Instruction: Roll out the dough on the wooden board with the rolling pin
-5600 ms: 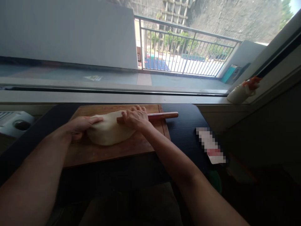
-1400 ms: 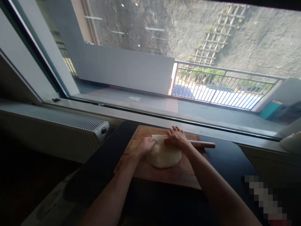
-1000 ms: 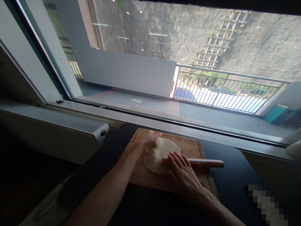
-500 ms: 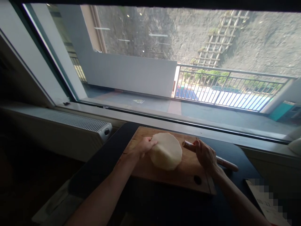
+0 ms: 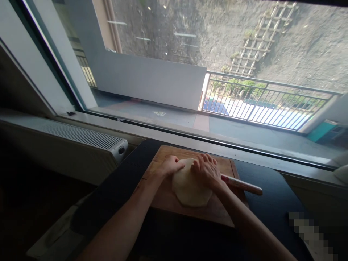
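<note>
A flat, pale round of dough lies on a wooden cutting board. At its upper left edge, my left hand is closed, pinching the rim between thumb and fingers. My right hand lies over the dough's upper right, palm down, with fingers stretched forward and slightly apart. Under that palm is a wooden rolling pin; its right end sticks out past the board's edge, while its left part is hidden by the hand.
The board rests on a dark table with a rounded corner. Beyond it run a window sill and a large window. A white radiator stands to the left. At the lower right is a pixelated pale item.
My right hand has brought the rolling pin left onto the dough and gone from gripping it to lying flat over it. My left hand stays at the dough's edge. The view shifted slightly.
</note>
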`<move>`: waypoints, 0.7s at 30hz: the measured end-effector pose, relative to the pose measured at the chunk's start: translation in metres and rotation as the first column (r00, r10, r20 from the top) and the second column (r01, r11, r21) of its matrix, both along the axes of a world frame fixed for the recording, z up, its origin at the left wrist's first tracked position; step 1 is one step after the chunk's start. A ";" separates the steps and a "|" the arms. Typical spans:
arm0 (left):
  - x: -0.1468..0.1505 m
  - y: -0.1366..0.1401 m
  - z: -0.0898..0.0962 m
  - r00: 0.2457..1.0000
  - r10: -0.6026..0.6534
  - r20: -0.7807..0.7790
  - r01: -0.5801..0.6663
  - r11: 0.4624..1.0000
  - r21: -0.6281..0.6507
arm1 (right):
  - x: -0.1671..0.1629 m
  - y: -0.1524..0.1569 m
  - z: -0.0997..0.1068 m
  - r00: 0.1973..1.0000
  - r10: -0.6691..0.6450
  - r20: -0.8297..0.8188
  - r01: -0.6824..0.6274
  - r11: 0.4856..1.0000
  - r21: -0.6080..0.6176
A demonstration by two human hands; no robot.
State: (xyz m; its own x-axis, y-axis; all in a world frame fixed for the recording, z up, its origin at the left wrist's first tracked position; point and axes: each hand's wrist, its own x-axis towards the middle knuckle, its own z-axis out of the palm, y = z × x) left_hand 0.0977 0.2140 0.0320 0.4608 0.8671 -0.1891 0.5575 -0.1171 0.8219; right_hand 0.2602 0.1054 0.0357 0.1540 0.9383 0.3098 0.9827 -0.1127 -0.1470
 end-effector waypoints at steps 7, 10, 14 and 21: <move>-0.008 0.008 -0.011 0.996 -0.087 0.015 0.088 0.991 -0.102 | 0.015 0.024 0.018 0.995 -0.097 -0.030 0.091 0.982 -0.168; -0.009 0.007 -0.011 0.996 -0.088 0.030 0.090 0.990 -0.109 | 0.025 0.045 0.031 0.990 -0.127 -0.059 0.107 0.959 -0.264; -0.010 0.006 -0.011 0.996 -0.075 0.057 0.081 0.990 -0.117 | 0.012 0.020 0.015 0.998 -0.011 -0.068 -0.005 0.971 -0.237; -0.009 0.005 -0.007 0.996 -0.066 0.065 0.077 0.979 -0.186 | 0.031 0.050 0.010 0.994 -0.098 -0.041 0.088 0.974 -0.208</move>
